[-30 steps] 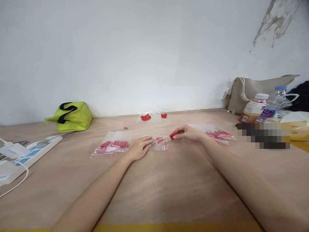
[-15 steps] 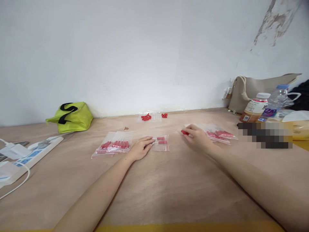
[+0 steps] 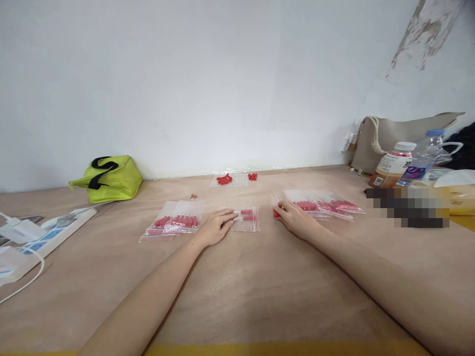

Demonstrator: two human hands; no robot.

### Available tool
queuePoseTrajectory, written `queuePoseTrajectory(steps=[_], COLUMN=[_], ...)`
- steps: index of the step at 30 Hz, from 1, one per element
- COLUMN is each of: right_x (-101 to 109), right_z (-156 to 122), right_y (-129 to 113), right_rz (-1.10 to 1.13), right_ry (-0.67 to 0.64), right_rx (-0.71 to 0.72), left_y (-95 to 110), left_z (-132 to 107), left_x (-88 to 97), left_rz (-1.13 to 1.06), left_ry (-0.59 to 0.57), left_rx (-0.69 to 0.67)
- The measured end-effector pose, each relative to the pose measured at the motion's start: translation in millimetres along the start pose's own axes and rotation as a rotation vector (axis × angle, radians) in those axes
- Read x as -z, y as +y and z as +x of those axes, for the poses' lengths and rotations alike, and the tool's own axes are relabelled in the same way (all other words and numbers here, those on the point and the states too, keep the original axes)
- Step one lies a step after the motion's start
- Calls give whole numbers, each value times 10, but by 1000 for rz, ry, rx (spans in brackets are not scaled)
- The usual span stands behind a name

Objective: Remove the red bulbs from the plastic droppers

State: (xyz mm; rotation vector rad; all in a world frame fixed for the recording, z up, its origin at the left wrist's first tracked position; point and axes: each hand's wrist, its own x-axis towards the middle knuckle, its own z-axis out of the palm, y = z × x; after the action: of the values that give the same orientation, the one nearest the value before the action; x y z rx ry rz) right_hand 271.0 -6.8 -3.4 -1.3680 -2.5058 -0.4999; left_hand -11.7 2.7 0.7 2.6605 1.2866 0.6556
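Observation:
My left hand (image 3: 217, 227) rests on the table with thumb and fingers on the left end of a clear zip-lock bag (image 3: 247, 226), gripping it. Inside lie two thin red-handled sticks (image 3: 246, 211) with pale shafts, handles to the right. To the right and apart from the bag, my right hand (image 3: 293, 217) is closed on a few red-handled sticks (image 3: 275, 213). Their pale thin ends point up and left; the fingers hide how many there are. Filled zip-lock bags (image 3: 181, 221) overlap beside my left hand, and more filled bags (image 3: 322, 205) lie beyond my right hand.
Loose red pieces (image 3: 224, 179) lie on clear plastic near the wall, with a smaller red cluster (image 3: 253, 177) beside them. A yellow-green bag (image 3: 115, 180) and a power strip (image 3: 55, 237) stand left. Bottles (image 3: 393, 165) and a beige bag (image 3: 386, 133) stand right.
My right hand has moved slightly left and toward me with the red-handled sticks, uncovering more of the filled bags behind it. My left hand stays on the zip-lock bag.

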Motion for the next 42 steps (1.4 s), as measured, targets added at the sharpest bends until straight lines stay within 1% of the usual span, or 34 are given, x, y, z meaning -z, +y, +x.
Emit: queuePoseTrajectory(steps=[4, 7, 9, 11, 13, 16, 19, 20, 22, 25, 27, 29, 31, 33, 37, 40, 42], right_x=[53, 108, 131, 140, 138, 120, 90, 78, 60, 56, 68, 80, 84, 78, 62, 61, 59], right_z=[-23, -41, -45, -39, -24, 12, 48, 57, 68, 73, 74, 74, 76, 89, 172, 270, 322], right_y=[14, 36, 38, 19, -21, -95, -142, -148, -146, -133, -135, -149, -172, -204, -299, -379, -418], right_rz=[-74, -88, -84, -48, 23, 132, 175, 176, 164, 147, 176, 223, 247, 238, 201, 208, 237], right_ry=[4, -24, -30, 5, 67, 127, 125, 131, 169, 243, 256, 238, 209, 180, 110, 44, 33], right_rx=[-26, -44, -83, -132, -148, -63, 21, 14, -60, -196, -193, -120, -59, -52, -97, -198, -244], left_y=[8, 9, 8, 5, 3, 5, 12, 13, 12, 4, 2, 7, 17, 26, 30, 36, 45], left_z=[-8, -7, -4, -1, 0, 2, 1, -1, -6, -17, -22, -25, -24, -19, -3, 3, 2], left_x=[3, 3, 2, -1, -3, -4, -3, -3, -5, -10, -11, -8, -4, -3, -10, -5, 5], left_rz=[0, 8, 10, 12, 11, 8, 6, 2, -7, -13, -9, -6, -3, 0, -4, -21, -26], left_ry=[-5, -6, -5, -5, -8, -4, 2, 4, 17, 93, 139, 143, 117, 90, 86, 88, 78], left_rx=[9, 5, 3, 8, 12, 8, 7, 8, 7, -9, -25, -33, -24, -4, 1, -13, -33])
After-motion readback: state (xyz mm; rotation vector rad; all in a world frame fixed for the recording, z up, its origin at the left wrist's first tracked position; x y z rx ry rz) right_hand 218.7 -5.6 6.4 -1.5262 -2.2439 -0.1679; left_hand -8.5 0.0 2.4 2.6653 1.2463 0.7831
